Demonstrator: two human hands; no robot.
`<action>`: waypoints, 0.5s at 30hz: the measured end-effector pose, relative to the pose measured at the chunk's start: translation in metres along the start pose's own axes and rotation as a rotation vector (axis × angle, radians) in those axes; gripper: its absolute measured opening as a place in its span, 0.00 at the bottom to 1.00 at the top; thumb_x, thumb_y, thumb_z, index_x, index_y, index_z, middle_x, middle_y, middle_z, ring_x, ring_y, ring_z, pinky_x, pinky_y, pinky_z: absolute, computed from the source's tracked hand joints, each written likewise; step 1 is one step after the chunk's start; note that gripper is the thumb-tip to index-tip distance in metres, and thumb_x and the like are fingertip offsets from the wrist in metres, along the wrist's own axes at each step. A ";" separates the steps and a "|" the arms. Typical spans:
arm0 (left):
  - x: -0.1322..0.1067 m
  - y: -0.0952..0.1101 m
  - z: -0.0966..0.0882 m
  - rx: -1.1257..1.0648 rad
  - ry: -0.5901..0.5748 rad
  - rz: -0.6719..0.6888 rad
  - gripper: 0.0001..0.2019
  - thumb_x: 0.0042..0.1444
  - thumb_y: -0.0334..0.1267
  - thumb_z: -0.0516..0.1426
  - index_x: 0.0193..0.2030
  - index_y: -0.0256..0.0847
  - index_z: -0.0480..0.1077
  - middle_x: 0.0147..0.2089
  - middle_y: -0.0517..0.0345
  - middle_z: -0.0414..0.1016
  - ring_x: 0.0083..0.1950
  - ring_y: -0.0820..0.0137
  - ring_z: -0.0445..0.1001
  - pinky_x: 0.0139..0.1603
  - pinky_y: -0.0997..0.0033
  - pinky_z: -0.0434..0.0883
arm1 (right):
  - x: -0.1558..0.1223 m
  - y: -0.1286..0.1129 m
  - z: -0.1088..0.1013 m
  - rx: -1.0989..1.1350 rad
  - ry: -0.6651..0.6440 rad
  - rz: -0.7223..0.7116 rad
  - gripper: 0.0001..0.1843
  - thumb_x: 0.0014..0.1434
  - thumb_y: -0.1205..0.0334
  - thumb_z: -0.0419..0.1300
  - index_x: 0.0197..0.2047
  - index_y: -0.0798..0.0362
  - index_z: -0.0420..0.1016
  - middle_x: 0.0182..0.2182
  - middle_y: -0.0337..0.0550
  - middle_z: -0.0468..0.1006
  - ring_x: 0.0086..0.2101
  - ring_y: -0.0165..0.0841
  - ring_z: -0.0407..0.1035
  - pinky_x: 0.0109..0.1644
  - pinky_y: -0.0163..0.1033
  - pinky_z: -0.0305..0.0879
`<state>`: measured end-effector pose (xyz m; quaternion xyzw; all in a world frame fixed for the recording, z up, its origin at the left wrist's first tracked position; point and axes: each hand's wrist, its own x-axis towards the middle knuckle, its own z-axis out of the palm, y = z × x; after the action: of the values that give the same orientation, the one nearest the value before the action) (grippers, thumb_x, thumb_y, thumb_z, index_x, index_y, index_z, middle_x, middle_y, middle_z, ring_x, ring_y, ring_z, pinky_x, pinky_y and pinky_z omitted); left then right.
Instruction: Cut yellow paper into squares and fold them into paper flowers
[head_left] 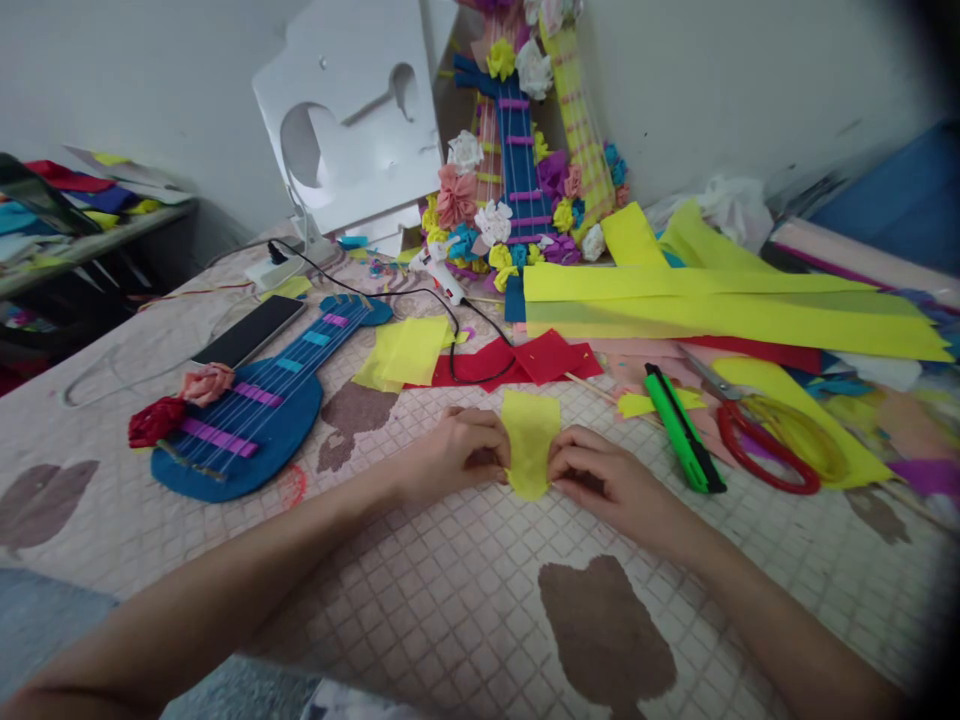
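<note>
A small yellow felt piece (529,441) stands between my two hands just above the quilted cover (450,600). My left hand (450,455) pinches its left edge with closed fingers. My right hand (607,480) pinches the right edge the same way. A green utility knife (684,428) lies just right of my right hand. Red-handled scissors (765,445) lie beyond the knife.
A blue felt guitar (259,405) with a red and a pink flower lies at the left, a phone (250,330) behind it. A glue gun (439,275) with a black cord, red felt (517,362), yellow strips (712,310) and a flowered guitar (517,160) sit at the back.
</note>
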<state>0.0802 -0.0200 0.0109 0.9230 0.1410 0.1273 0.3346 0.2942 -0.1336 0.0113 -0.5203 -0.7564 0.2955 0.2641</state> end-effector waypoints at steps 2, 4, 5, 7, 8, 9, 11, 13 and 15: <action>0.003 0.001 0.002 -0.005 0.015 -0.016 0.03 0.55 0.35 0.57 0.33 0.38 0.71 0.38 0.58 0.73 0.41 0.72 0.70 0.45 0.70 0.62 | 0.001 -0.001 0.003 0.005 0.031 0.032 0.06 0.59 0.71 0.54 0.34 0.51 0.69 0.37 0.41 0.67 0.37 0.31 0.66 0.38 0.36 0.64; 0.005 0.005 0.006 0.022 0.053 -0.060 0.03 0.54 0.34 0.57 0.32 0.38 0.71 0.35 0.59 0.72 0.39 0.72 0.70 0.44 0.70 0.62 | 0.002 -0.003 0.008 0.006 0.079 0.071 0.06 0.58 0.72 0.54 0.32 0.51 0.68 0.35 0.41 0.66 0.33 0.30 0.65 0.33 0.35 0.63; 0.006 0.007 0.008 0.042 0.074 -0.086 0.02 0.53 0.33 0.58 0.31 0.37 0.71 0.34 0.59 0.72 0.38 0.72 0.70 0.43 0.69 0.62 | 0.002 -0.004 0.010 0.001 0.106 0.085 0.06 0.57 0.72 0.54 0.32 0.52 0.67 0.35 0.41 0.66 0.32 0.29 0.64 0.32 0.34 0.62; 0.008 0.010 0.012 0.079 0.109 -0.128 0.02 0.52 0.32 0.58 0.30 0.37 0.70 0.32 0.60 0.71 0.38 0.71 0.70 0.44 0.68 0.61 | 0.003 -0.005 0.015 -0.014 0.146 0.103 0.07 0.56 0.73 0.55 0.31 0.52 0.66 0.34 0.40 0.66 0.31 0.29 0.64 0.32 0.34 0.62; 0.008 0.011 0.014 0.089 0.118 -0.142 0.01 0.51 0.31 0.58 0.29 0.37 0.70 0.32 0.60 0.71 0.38 0.71 0.70 0.45 0.67 0.61 | 0.003 -0.005 0.016 -0.022 0.161 0.106 0.07 0.56 0.74 0.55 0.31 0.52 0.66 0.33 0.40 0.65 0.32 0.30 0.64 0.32 0.35 0.62; 0.008 0.012 0.015 0.093 0.122 -0.153 0.01 0.50 0.31 0.59 0.29 0.38 0.70 0.32 0.60 0.71 0.38 0.71 0.70 0.46 0.66 0.61 | 0.003 -0.005 0.018 -0.027 0.172 0.110 0.07 0.56 0.74 0.54 0.31 0.52 0.66 0.33 0.40 0.65 0.32 0.30 0.64 0.33 0.35 0.62; 0.008 0.012 0.017 0.089 0.130 -0.167 0.01 0.50 0.31 0.59 0.29 0.38 0.70 0.32 0.61 0.71 0.38 0.71 0.70 0.46 0.66 0.60 | 0.004 -0.005 0.020 -0.038 0.194 0.118 0.07 0.56 0.74 0.54 0.31 0.52 0.66 0.33 0.41 0.65 0.32 0.30 0.64 0.33 0.34 0.62; 0.008 0.013 0.018 0.081 0.144 -0.180 0.01 0.49 0.31 0.59 0.29 0.38 0.69 0.33 0.61 0.72 0.38 0.71 0.70 0.46 0.66 0.61 | 0.004 -0.006 0.021 -0.053 0.222 0.122 0.07 0.55 0.74 0.54 0.31 0.52 0.66 0.33 0.41 0.65 0.33 0.30 0.64 0.33 0.35 0.62; 0.009 0.014 0.019 0.075 0.163 -0.200 0.02 0.48 0.30 0.59 0.29 0.38 0.69 0.33 0.61 0.72 0.38 0.71 0.70 0.45 0.66 0.61 | 0.005 -0.007 0.022 -0.070 0.243 0.126 0.08 0.55 0.75 0.55 0.31 0.52 0.66 0.33 0.41 0.66 0.32 0.30 0.64 0.34 0.35 0.62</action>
<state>0.0968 -0.0382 0.0071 0.9027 0.2638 0.1627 0.2984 0.2728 -0.1344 0.0020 -0.6077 -0.6945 0.2198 0.3162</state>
